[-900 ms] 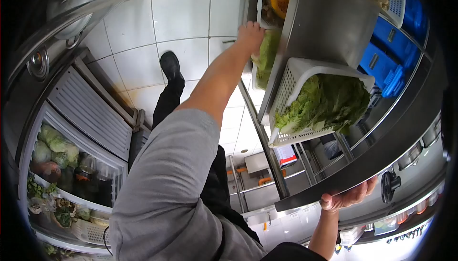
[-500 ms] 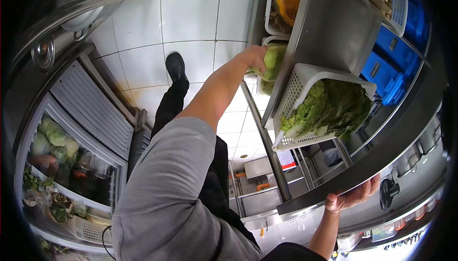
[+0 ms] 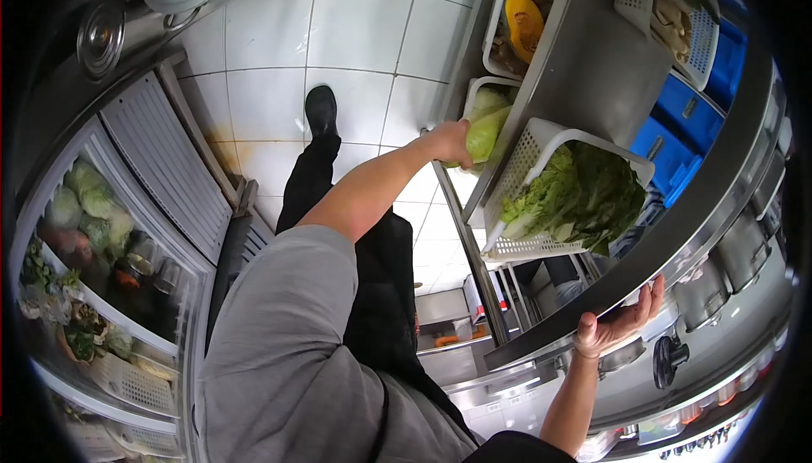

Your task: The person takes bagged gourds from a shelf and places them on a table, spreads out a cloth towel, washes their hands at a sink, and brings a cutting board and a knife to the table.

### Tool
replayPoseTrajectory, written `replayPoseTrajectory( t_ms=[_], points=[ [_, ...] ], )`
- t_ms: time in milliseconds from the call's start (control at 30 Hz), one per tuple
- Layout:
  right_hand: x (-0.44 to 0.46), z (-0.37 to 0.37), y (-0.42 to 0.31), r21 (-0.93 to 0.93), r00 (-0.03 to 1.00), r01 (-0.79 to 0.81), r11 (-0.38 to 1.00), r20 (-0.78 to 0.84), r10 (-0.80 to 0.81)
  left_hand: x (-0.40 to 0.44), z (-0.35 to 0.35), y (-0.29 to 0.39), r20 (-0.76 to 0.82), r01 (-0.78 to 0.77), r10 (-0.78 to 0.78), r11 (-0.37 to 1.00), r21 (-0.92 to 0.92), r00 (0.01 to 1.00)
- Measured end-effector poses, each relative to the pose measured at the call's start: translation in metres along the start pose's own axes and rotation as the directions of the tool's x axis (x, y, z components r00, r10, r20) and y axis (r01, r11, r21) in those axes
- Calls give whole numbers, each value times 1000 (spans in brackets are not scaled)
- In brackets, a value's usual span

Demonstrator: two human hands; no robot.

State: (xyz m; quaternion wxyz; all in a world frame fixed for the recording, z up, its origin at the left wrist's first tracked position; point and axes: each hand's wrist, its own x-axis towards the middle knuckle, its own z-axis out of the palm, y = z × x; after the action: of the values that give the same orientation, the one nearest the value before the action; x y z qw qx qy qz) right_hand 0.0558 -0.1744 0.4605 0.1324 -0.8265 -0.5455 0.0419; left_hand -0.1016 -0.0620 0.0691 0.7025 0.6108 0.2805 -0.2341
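On the right, my left hand (image 3: 450, 143) reaches down to a lower shelf, its fingers curled over a pale green cabbage (image 3: 487, 131). The cabbage sits at a white basket (image 3: 475, 89) under the steel counter, which hides part of it. My right hand (image 3: 622, 321) is at the lower right by the steel counter edge (image 3: 584, 309). Its thumb and fingers are apart and nothing is in it. Whether it touches the edge I cannot tell. Between the hands, a white perforated basket (image 3: 518, 177) full of leafy greens (image 3: 579, 192) stands on the counter.
A bin holds a cut pumpkin (image 3: 524, 25) beside the cabbage. Blue containers (image 3: 677, 142) stand behind the greens. At left is an open fridge (image 3: 190, 294) with cabbages (image 3: 93, 192) and other vegetables. My black shoe (image 3: 320, 110) is on the white tiled floor (image 3: 347, 32).
My left hand has shifted slightly down, still at the cabbage. My right hand's fingers have spread and tilted upward. The camera view has turned a little.
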Motion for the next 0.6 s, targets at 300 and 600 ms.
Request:
replayPoseTrajectory(
  t_ms=[300, 600],
  points=[
    [1, 0, 0, 4, 1000, 23, 1000, 3, -23, 11, -33, -51, -140, -25, 53, 981, 195, 989],
    [8, -7, -28, -193, 997, 31, 981, 76, -17, 22, -48, -53, -133, 118, -85, 959, 260, 987]
  ],
)
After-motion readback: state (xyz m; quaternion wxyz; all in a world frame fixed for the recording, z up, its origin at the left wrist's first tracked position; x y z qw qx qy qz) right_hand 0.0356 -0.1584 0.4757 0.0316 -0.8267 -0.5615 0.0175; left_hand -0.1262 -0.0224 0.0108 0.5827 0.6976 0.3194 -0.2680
